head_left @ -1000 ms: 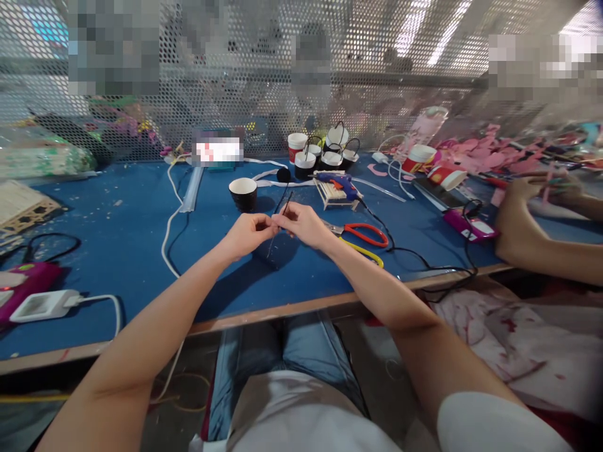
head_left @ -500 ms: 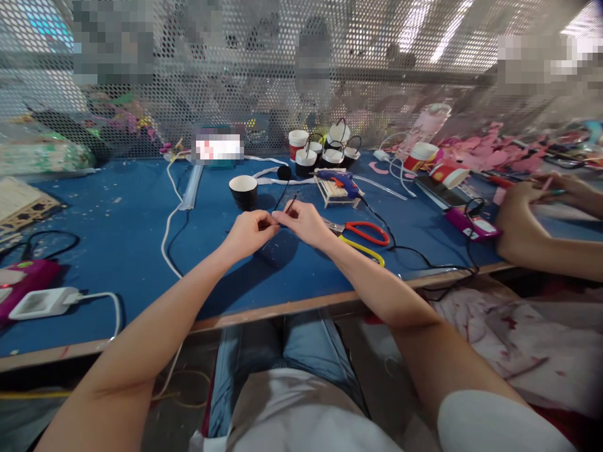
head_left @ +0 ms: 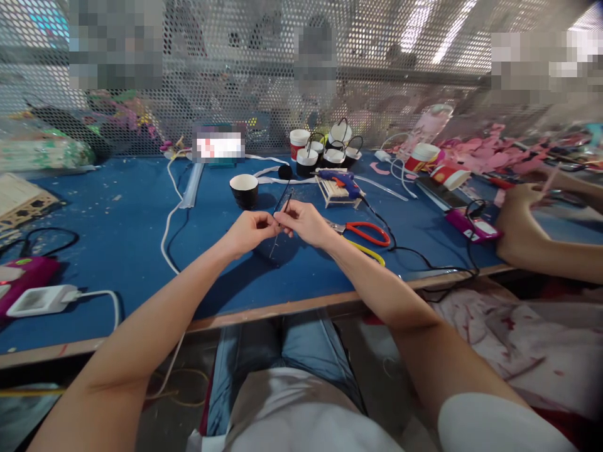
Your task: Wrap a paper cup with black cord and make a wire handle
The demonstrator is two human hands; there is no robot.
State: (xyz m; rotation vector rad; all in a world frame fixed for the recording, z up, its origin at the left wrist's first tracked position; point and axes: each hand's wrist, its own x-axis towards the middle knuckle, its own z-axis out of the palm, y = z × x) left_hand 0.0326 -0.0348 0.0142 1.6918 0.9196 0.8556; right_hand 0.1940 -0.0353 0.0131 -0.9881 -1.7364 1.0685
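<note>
Head view looks down on two bare hands meeting over the blue felt-covered tabletop [head_left: 132, 213]. Left hand [head_left: 249, 231] and right hand [head_left: 305, 223] are both pinched shut on one thin black wire [head_left: 281, 220], which runs slanted between their fingertips, its upper end pointing toward the single black paper cup with a white inside [head_left: 244, 190] and its lower end hanging just above the felt.

Just right of the right hand lies one pair of red-handled scissors [head_left: 365, 232], with one yellow-handled tool [head_left: 367, 251] beside it (its type is too hidden to tell). Behind them one blue glue gun [head_left: 342, 180] rests on a small wooden stand. Farther back stands a cluster of about five small black cups with wire handles [head_left: 330, 154], plus one red-and-white paper cup [head_left: 298, 142].

At the left edge sit one white charger block [head_left: 40, 301] and one magenta device [head_left: 21, 276]. Another person's hand [head_left: 518, 220] works at the far right, well apart.
</note>
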